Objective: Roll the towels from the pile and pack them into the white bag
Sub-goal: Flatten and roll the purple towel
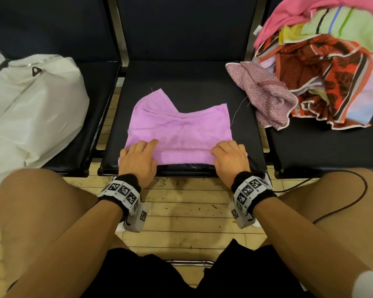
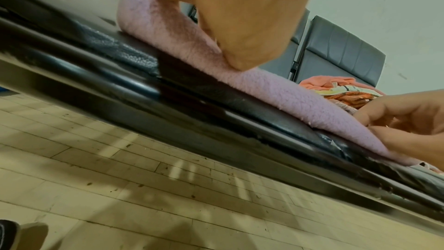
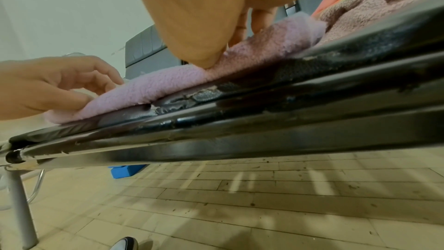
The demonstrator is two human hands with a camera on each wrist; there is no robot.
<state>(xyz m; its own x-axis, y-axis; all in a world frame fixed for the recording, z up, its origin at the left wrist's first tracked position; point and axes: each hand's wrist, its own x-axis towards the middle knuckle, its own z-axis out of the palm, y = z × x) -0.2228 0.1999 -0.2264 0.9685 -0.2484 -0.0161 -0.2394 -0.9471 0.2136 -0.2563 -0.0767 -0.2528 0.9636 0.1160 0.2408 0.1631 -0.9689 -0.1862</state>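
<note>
A lilac towel (image 1: 179, 127) lies spread on the middle black seat (image 1: 187, 82), its far left corner folded over. Its near edge is turned up into a narrow roll (image 1: 185, 157) along the seat front. My left hand (image 1: 142, 151) grips the roll's left end, fingers curled over it. My right hand (image 1: 226, 153) pinches the right end. The left wrist view shows my thumb (image 2: 240, 35) pressed on the towel (image 2: 276, 88); the right wrist view shows the same towel (image 3: 168, 83). The white bag (image 1: 30, 108) sits on the left seat. The towel pile (image 1: 321, 72) fills the right seat.
A mottled mauve towel (image 1: 265, 97) spills from the pile toward the middle seat. My bare knees flank a strip of wooden floor (image 1: 187, 214). A dark cable (image 1: 342, 203) loops over my right thigh. A blue object (image 3: 127, 170) lies under the seats.
</note>
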